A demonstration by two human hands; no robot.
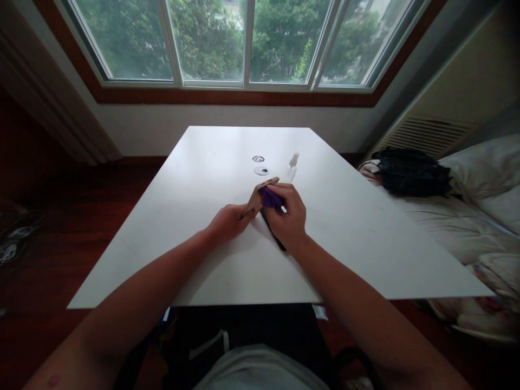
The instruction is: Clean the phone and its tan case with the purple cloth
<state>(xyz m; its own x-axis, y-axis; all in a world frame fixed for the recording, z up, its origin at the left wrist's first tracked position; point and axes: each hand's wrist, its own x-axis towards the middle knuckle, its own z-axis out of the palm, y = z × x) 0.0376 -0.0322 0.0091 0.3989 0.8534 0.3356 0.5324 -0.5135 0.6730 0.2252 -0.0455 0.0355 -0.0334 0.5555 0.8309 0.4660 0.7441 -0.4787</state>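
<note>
My left hand [228,221] grips the near end of a thin tan piece that looks like a phone case [254,200], tilted up above the table. In my right hand [294,214] is a bunched purple cloth [271,199], pressed against the right face of the case. Below my hands a long black flat object [278,241], perhaps a phone, lies on the white table [170,216], partly covered by my right hand. Just beyond stands a clear spray bottle [291,169] with a whitish top. Two small round discs [261,170] lie to its left.
The table's far edge faces a wide window [247,43]. Past the right side is a bed [439,216] with rumpled bedding and a black bag [412,172]. A curtain [60,92] hangs at the left, with cables [16,238] on the floor.
</note>
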